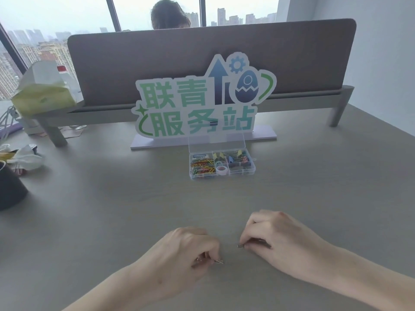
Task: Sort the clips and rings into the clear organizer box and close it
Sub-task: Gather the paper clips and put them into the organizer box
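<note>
Near the bottom of the head view, the person's two bare hands rest low over the grey matte surface, close together but apart. The left hand has its fingers curled, and the thumb and forefinger pinch a small thin metal clip whose tip pokes out toward the right, just above the surface. The right hand is likewise curled, its fingertips pinching a small dark metal piece that sticks out to the left; whether this is a clip or a ring cannot be told.

Well beyond the hands, toward the middle of the surface, sits the clear plastic organizer box. Its transparent lid stands open and upright at the back. The left compartment holds a heap of coloured wire paper clips, a middle compartment holds a pale pink ring-shaped roll, and the right compartments hold coloured binder clips.

Just behind the box stands a white cut-out sign with green characters on a flat base, in front of a brown padded desk divider. At the far left are a yellow-green tissue pack, crumpled white paper and a dark round container.
</note>
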The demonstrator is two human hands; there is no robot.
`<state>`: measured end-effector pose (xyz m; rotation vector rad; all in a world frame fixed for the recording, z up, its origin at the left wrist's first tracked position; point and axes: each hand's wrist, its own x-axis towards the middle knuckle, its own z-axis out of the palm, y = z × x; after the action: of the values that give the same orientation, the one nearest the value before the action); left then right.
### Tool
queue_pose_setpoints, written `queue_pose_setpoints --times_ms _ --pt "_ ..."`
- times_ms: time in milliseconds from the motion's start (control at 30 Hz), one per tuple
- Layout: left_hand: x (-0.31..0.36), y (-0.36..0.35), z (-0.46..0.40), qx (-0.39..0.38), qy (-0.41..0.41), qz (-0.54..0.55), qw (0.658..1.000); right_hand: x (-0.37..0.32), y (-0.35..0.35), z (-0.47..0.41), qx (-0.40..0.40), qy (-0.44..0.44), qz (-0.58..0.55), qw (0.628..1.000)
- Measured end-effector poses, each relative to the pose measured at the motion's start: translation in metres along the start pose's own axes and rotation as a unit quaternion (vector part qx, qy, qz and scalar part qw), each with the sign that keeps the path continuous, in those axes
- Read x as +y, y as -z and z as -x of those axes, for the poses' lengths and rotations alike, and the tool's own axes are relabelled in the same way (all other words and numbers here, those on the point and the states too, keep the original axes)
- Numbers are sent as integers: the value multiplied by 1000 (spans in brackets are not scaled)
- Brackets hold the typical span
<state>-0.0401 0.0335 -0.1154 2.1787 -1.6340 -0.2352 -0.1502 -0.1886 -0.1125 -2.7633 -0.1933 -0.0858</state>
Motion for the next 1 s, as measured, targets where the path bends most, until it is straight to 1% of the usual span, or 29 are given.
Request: queue_pose_setpoints --times_ms 200,333,433,533,600,667,733,867,1000 --pt "1 -2 -1 -7 -6 -4 1000 -3 9 -11 -64 -13 -24 998" --pt "2 -3 1 12 -12 -10 1000 -2 15 -18 -122 -27 -43 991" --pt "3 -5 3 25 -14 -6 1000 3 19 -24 -123 -41 -47 990" --pt "2 -6 3 39 -11 5 999 11 31 -27 -107 -90 -88 986" --pt "1 -7 3 43 -9 12 999 17 35 -24 -115 -118 -118 979" --pt "0 -7 3 43 -11 20 999 19 35 -17 -126 -129 -140 974" --pt "-1 -7 2 42 -10 27 999 19 31 -12 -111 -123 -149 975" --pt "-2 -7 2 45 -13 31 998 16 24 -15 -46 -113 -185 975" --pt "-2 -8 3 49 -15 34 998 19 26 -18 18 -85 -163 983"
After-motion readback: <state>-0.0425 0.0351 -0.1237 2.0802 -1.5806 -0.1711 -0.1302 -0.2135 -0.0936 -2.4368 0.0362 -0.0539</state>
